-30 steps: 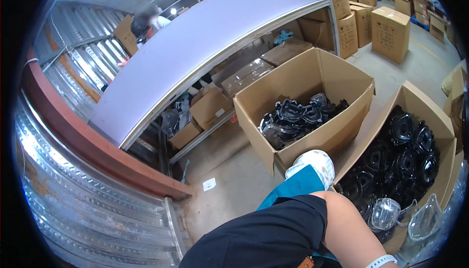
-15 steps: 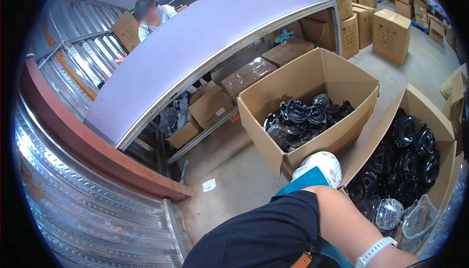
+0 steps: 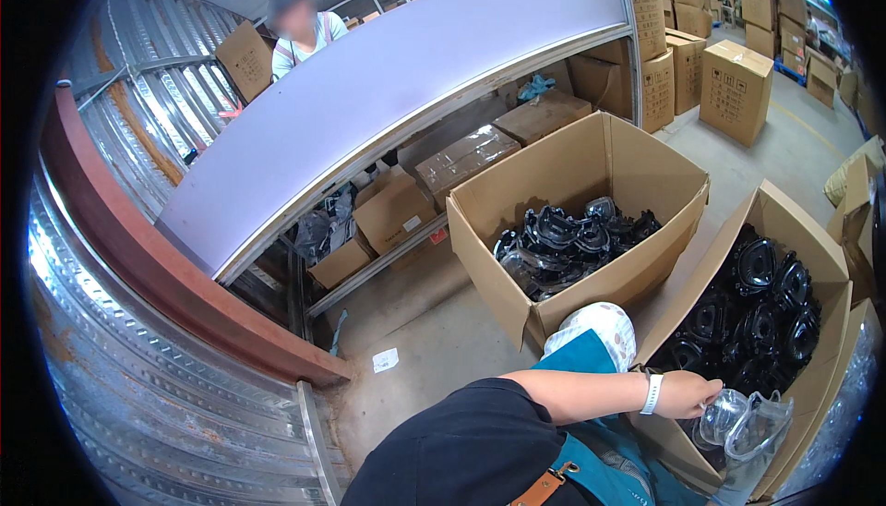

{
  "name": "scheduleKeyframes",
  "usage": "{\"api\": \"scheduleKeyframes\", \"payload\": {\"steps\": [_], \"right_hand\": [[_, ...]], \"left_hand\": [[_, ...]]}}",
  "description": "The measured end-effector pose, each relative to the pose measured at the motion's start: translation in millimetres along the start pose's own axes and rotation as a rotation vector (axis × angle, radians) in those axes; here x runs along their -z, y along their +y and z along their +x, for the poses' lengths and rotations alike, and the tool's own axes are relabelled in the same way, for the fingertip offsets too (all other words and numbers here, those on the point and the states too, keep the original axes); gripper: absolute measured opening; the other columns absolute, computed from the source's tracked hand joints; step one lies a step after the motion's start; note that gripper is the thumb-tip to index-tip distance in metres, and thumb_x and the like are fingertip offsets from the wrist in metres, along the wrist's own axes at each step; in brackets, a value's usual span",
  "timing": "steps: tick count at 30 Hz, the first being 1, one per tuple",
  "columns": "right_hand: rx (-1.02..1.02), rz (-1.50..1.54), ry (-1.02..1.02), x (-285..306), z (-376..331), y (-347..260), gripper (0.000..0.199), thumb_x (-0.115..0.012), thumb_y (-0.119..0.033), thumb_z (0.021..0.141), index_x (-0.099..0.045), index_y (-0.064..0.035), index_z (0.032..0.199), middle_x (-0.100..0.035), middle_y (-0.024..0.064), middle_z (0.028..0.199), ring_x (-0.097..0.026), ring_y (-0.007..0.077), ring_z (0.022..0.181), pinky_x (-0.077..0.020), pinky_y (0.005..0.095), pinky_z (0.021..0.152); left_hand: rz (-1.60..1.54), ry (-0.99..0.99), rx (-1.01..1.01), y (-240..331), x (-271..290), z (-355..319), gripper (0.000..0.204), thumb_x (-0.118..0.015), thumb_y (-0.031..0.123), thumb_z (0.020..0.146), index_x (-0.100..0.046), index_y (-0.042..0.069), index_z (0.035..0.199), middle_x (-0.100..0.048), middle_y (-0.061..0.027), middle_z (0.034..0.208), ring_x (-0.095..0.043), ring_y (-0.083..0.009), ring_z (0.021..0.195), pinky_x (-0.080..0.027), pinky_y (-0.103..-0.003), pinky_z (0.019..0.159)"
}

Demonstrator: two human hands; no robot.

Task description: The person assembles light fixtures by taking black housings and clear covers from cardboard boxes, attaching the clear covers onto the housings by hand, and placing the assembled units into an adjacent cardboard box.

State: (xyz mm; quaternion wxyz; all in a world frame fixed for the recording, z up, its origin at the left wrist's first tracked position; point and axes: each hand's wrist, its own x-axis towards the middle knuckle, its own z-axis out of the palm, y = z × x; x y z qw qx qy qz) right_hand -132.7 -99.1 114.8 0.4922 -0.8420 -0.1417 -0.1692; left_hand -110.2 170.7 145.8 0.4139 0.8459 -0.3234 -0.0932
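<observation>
The right hand (image 3: 690, 393) reaches into the near box (image 3: 831, 275) at the lower right, its fingers closed on a clear lens (image 3: 738, 418) that sits at the box's front corner, beside the black frames (image 3: 757, 312) heaped deeper in; the left hand is out of view. It looks like the picking-up step, and lifting the lens clear would call for a steady grip on slippery plastic without snagging the frames. Beyond stand a second box (image 3: 563, 174) of black goggles (image 3: 563, 234), then the long grey worktop (image 3: 388, 81) with another person (image 3: 300, 26) behind it.
</observation>
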Motion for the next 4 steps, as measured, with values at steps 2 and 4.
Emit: {"api": "scheduleKeyframes", "payload": {"steps": [2,4], "right_hand": [[0.002,0.015,-0.007,2.2,-3.4,10.6,0.075,-0.067,-0.027,0.080,-0.032,-0.0064,0.143,-0.042,0.0140,0.141,-0.041,0.0296,0.129,-0.0248,0.0415,0.113],[0.230,-0.779,-0.177,13.8,-2.8,34.1,0.084,-0.067,-0.031,0.081,-0.020,-0.0077,0.147,-0.042,0.0159,0.140,-0.040,0.0311,0.130,-0.0250,0.0420,0.113]], "left_hand": [[0.000,-0.060,0.023,-7.9,-4.6,12.7,0.018,-0.062,0.010,0.079,-0.049,0.005,0.091,-0.059,-0.0161,0.078,-0.059,-0.0364,0.078,-0.046,-0.045,0.067],[0.020,-0.067,-0.019,-16.1,-14.8,17.7,0.024,-0.063,0.017,0.082,-0.048,0.008,0.098,-0.061,-0.0167,0.082,-0.061,-0.0382,0.082,-0.047,-0.045,0.069]]}}
